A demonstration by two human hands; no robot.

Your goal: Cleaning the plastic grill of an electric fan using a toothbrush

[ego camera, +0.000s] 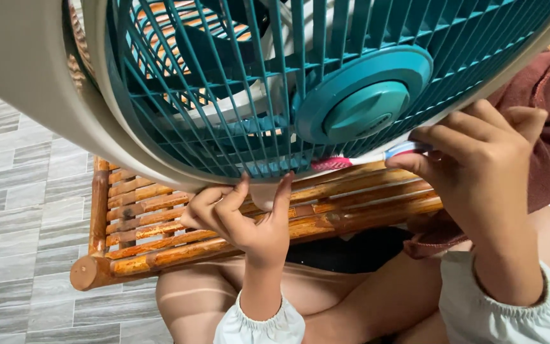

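Note:
A large fan with a teal grille (224, 95) and a beige outer rim (33, 83) fills the upper view, tilted toward me. Its round teal hub (364, 95) sits right of centre. My left hand (243, 213) grips the lower beige rim from below, thumb and fingers pressed on it. My right hand (479, 159) is shut on a toothbrush (367, 158) with a white and blue handle and pink-red bristles. The bristles touch the bottom of the grille, just right of my left hand.
A bamboo slatted bench (160, 216) lies under the fan. A dark red cloth (549, 127) hangs at the right, behind my right hand. My bare knees and white cuffs are below. Grey tiled floor (14, 210) spreads to the left.

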